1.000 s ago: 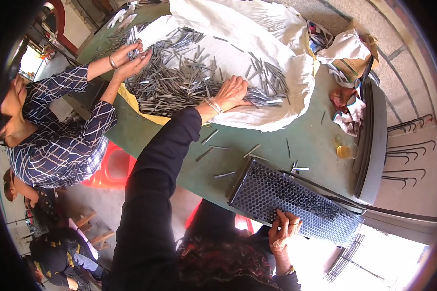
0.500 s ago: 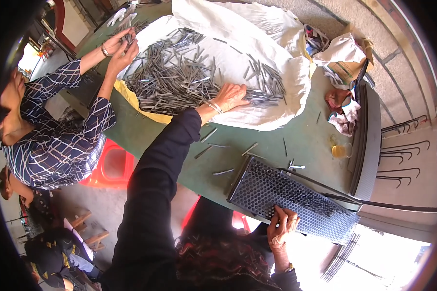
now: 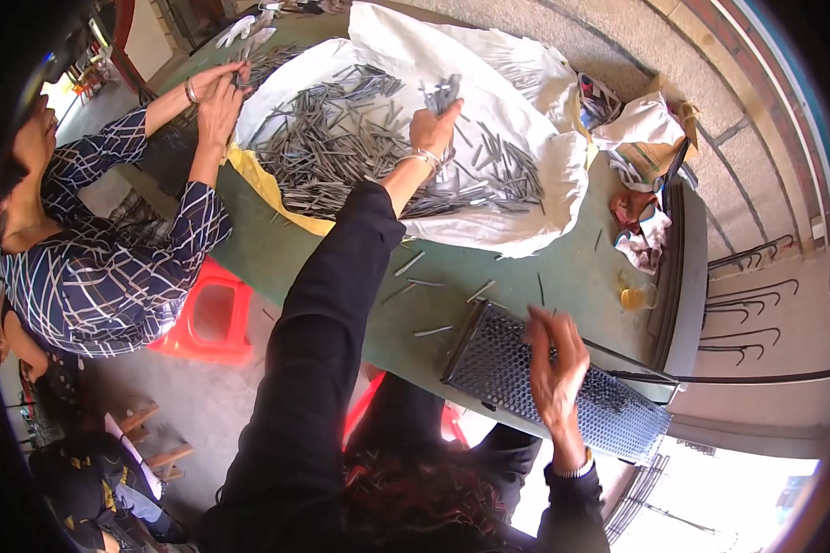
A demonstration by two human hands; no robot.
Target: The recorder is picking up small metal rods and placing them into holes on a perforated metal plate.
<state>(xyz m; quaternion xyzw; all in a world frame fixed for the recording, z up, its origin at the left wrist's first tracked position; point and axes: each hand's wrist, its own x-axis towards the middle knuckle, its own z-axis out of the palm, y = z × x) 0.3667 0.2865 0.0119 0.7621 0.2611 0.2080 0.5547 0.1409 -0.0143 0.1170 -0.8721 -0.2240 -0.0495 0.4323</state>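
My bunch of thin grey sticks (image 3: pixel 442 93) is gripped in my left hand (image 3: pixel 432 130) at the upper middle, near a stick pile (image 3: pixel 327 152) on white cloth (image 3: pixel 560 175), and my right hand (image 3: pixel 559 370), maybe open, I can't tell, covers part of a black holey tray (image 3: pixel 500 355), lower right.

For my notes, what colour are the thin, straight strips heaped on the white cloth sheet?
The thin strips are mostly grey, best seen in the head view.

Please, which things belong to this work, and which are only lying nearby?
Likely in use: left hand, holding grey sticks; stick pile; white sheet; right hand, over black tray with holes.
Likely just lying about: glass; crumpled cloth; cardboard box; gloves.
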